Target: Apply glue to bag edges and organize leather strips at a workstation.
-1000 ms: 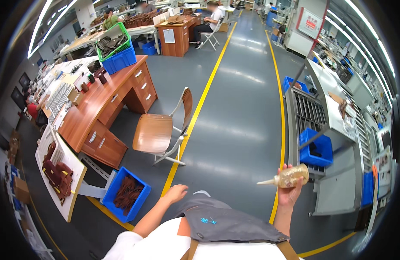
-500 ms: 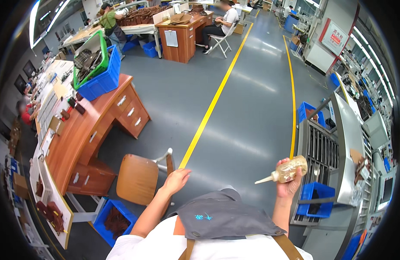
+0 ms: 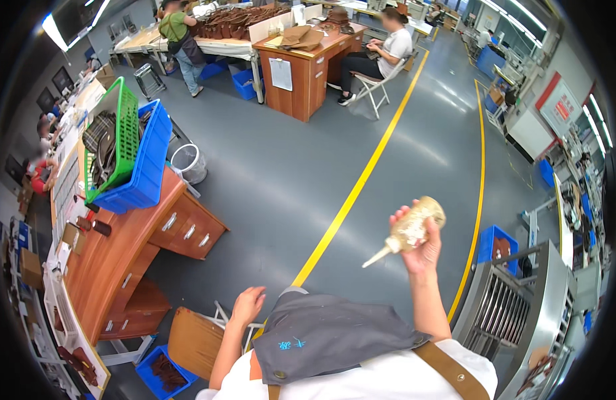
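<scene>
My right hand (image 3: 423,248) is wrapped round a squeeze bottle (image 3: 418,223) with a long pale nozzle. The bottle is cloudy yellowish, with whitish smears on its side. It is held tilted above the floor, nozzle pointing down to the left. My left hand (image 3: 249,305) holds nothing and hangs in the air, fingers stretched out, above the brown-seated chair (image 3: 191,340). A grey apron (image 3: 335,337) covers my front between the two arms.
A wooden desk (image 3: 138,233) at left bears a blue crate (image 3: 145,180) and a green basket (image 3: 127,130). A metal rack (image 3: 498,310) stands at right, near a blue bin (image 3: 488,248). Ahead, a person (image 3: 388,50) sits by another desk (image 3: 288,83); another person (image 3: 181,40) stands.
The desk, chair and metal rack have shifted nearer in view as I move forward. My right hand has swung up and inward with the squeeze bottle. My left hand is lower and further left.
</scene>
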Demonstrator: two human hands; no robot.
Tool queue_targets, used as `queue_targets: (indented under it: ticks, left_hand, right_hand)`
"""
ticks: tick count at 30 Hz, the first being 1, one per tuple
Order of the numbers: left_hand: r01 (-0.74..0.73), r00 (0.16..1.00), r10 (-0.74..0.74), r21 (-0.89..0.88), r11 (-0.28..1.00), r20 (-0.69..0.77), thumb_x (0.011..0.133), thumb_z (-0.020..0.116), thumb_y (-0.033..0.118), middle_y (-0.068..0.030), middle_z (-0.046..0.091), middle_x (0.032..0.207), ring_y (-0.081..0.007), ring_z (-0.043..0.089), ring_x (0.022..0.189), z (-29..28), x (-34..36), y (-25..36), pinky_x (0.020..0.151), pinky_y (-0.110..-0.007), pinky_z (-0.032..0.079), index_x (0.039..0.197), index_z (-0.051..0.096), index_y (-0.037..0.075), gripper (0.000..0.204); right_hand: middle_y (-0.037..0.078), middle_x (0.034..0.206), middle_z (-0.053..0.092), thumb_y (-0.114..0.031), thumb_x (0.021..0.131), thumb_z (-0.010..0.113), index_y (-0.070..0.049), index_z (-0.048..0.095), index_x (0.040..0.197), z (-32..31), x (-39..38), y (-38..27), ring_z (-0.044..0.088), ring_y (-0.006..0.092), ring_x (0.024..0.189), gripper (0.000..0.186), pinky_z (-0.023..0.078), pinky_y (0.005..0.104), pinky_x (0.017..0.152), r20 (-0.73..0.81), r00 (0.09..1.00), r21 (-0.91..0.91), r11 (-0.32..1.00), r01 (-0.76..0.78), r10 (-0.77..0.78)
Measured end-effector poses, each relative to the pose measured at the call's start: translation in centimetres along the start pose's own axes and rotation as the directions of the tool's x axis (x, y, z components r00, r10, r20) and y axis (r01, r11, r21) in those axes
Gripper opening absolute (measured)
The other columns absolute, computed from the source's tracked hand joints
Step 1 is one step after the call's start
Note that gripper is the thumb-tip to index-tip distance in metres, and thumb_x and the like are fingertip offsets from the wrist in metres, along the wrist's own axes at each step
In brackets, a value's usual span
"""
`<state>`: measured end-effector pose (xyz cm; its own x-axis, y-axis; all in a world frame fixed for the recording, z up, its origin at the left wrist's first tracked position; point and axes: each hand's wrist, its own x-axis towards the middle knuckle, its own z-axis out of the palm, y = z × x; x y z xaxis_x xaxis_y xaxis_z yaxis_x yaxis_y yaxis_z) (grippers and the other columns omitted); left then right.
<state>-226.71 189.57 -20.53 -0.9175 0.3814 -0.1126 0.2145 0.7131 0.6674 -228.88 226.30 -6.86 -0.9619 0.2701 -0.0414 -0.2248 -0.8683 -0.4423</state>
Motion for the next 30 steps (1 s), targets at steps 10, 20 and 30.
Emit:
queue_targets:
  ticks: [10, 20, 30]
  left_hand:
    - [0.245, 0.948, -0.255, -0.079, 0.966, -0.19, 0.075, 0.055, 0.008, -0.0147, 0.058, 0.079, -0.0275, 0.057, 0.07, -6.8, 17.3, -7.8, 0.063, -0.034, 0.045, 0.091, 0.058, 0.002, 0.018]
    - [-0.081, 0.988, 0.083, 0.023, 0.996, -0.132, 0.076, 0.053, 0.006, -0.0167, 0.057, 0.084, -0.0324, 0.055, 0.077, -19.9, 46.4, -7.7, 0.068, -0.037, 0.044, 0.097, 0.055, 0.0, 0.021]
    - [0.235, 0.958, -0.247, -0.098, 0.967, -0.144, 0.075, 0.054, 0.004, -0.0176, 0.057, 0.084, -0.031, 0.056, 0.074, -28.0, 57.0, -18.0, 0.067, -0.035, 0.045, 0.095, 0.056, -0.001, 0.021]
  right_hand:
    - [0.014, 0.097, 0.05, -0.021, 0.069, 0.065, -0.006, 0.044, 0.107, 5.8, 24.9, 11.3, 0.05, 0.0274, 0.094, 0.046, 0.039, 0.0421, 0.09, 0.045, 0.963, 0.019, 0.964, -0.265, 0.264]
    - [0.018, 0.098, 0.049, -0.017, 0.071, 0.062, 0.004, 0.037, 0.108, 6.4, 44.5, 16.2, 0.049, 0.0305, 0.096, 0.049, 0.039, 0.0441, 0.09, -0.208, 0.967, 0.129, 0.984, -0.123, 0.148]
    - [0.017, 0.1, 0.053, -0.02, 0.074, 0.062, 0.003, 0.041, 0.107, 16.2, 70.6, 31.4, 0.053, 0.0283, 0.096, 0.045, 0.042, 0.0407, 0.088, 0.013, 0.86, 0.093, 0.856, -0.508, 0.509]
